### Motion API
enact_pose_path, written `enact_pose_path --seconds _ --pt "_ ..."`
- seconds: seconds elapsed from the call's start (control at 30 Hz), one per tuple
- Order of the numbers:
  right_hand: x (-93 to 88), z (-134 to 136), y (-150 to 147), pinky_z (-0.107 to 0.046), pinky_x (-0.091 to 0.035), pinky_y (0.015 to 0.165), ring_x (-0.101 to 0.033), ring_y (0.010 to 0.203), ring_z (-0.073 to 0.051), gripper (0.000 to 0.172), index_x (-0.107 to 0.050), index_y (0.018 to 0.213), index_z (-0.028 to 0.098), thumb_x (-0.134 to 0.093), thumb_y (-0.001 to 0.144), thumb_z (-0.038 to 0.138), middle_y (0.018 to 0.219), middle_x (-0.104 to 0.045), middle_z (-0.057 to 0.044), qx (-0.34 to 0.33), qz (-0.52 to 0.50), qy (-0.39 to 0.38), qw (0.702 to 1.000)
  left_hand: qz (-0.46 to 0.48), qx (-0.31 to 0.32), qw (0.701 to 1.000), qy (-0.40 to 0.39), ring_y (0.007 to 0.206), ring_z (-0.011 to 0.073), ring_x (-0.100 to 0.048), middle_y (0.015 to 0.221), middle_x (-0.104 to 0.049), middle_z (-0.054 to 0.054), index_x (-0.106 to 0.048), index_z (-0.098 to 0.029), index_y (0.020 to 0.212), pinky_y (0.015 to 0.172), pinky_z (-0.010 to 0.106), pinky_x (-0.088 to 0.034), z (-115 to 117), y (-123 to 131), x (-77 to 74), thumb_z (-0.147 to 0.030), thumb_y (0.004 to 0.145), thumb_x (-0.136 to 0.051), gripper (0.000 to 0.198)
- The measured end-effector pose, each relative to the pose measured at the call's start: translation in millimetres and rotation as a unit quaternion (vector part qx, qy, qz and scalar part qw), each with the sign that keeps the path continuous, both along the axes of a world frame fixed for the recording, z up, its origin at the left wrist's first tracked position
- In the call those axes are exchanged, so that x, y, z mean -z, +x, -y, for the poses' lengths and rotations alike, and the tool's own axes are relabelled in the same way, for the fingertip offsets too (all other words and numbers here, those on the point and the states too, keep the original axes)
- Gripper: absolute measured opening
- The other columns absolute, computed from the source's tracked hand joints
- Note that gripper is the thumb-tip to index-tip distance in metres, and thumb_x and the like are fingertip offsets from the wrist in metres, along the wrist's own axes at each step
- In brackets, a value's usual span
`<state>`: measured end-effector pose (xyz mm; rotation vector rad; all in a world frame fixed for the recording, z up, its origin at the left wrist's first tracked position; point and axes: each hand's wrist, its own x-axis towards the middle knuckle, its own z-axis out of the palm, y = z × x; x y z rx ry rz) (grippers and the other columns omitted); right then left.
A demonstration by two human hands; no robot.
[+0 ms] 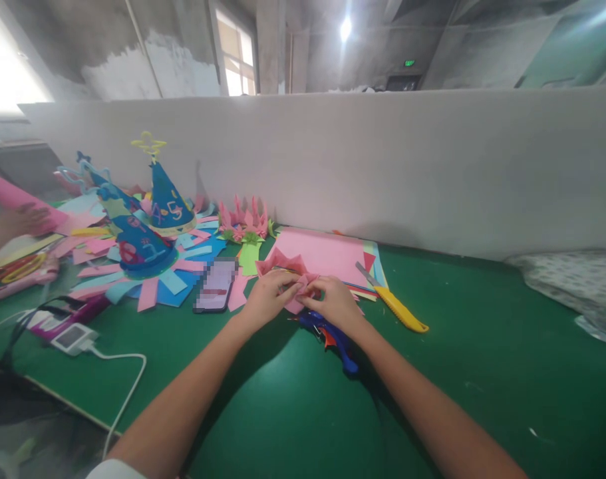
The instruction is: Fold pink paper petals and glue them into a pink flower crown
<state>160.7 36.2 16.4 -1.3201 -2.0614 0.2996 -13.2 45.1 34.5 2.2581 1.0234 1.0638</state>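
Observation:
Both hands meet at a folded pink paper piece (281,258) with pointed tips, held just over the near edge of the paper stack. My left hand (267,295) pinches it from the left, thumb and fingers closed. From the right, my right hand (334,301) grips the same paper near its front edge. Fingers cover much of the fold. Below my right hand lies a blue-handled tool (338,342), partly hidden, with an orange scrap (328,338) beside it. Behind the hands, pink paper sheets (322,249) are stacked on other colours.
A yellow utility knife (400,308) lies right of the stack. To the left are a phone (215,286), blue cone hats (142,243), a pink lotus-like paper craft (245,219) and a white cable (138,379). Another person's hand (23,219) holds pink paper. A white partition (432,166) stands behind.

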Motion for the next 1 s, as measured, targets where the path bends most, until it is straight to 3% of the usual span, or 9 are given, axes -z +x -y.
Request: enact_pose_path --seconds 0.27,0.53,0.77,1.0 --pt "0.2 -0.3 -0.5 -0.026 -0.037 0.063 -0.054 0.062 -0.014 0.020 -0.066 0.063 0.020 -0.067 0.073 0.037 0.064 -0.062 0.000 0.002 -0.005 -0.007 1.000 0.006 0.013 1.000 -0.016 0.078 0.0145 -0.058 0.089 -0.066 0.004 -0.065 -0.017 0.085 0.066 0.024 -0.044 -2.7 -1.4 4.7 -0.021 0.085 -0.050 0.015" --pt "-0.8 -0.3 -0.8 -0.025 -0.036 0.062 -0.054 0.063 -0.014 0.014 -0.067 0.063 0.019 -0.068 0.071 0.030 0.063 -0.062 0.000 0.013 0.003 -0.018 1.000 -0.012 0.041 0.999 -0.015 0.079 0.0151 -0.056 0.083 -0.065 0.003 -0.064 -0.016 0.085 0.070 0.025 -0.043 -0.2 -2.0 -1.6 -0.022 0.082 -0.054 0.012" --pt "-1.0 0.4 -1.8 -0.026 -0.035 0.060 -0.053 0.062 -0.014 0.024 -0.068 0.064 0.020 -0.067 0.072 0.043 0.063 -0.063 -0.001 0.017 -0.001 -0.018 1.000 -0.006 0.065 0.998 -0.023 0.082 0.0152 -0.057 0.087 -0.065 0.004 -0.063 -0.015 0.086 0.075 0.026 -0.045 1.5 -3.4 -6.6 -0.011 0.075 -0.054 0.015" --pt "-2.5 2.0 -3.4 -0.026 -0.036 0.061 -0.055 0.062 -0.014 0.028 -0.067 0.062 0.020 -0.065 0.074 0.044 0.064 -0.064 -0.001 0.021 0.000 -0.019 1.000 -0.008 0.056 0.998 -0.024 0.081 0.0149 -0.057 0.085 -0.065 0.004 -0.063 -0.015 0.079 0.075 0.026 -0.045 0.5 -3.0 -7.5 -0.010 0.074 -0.054 0.011"
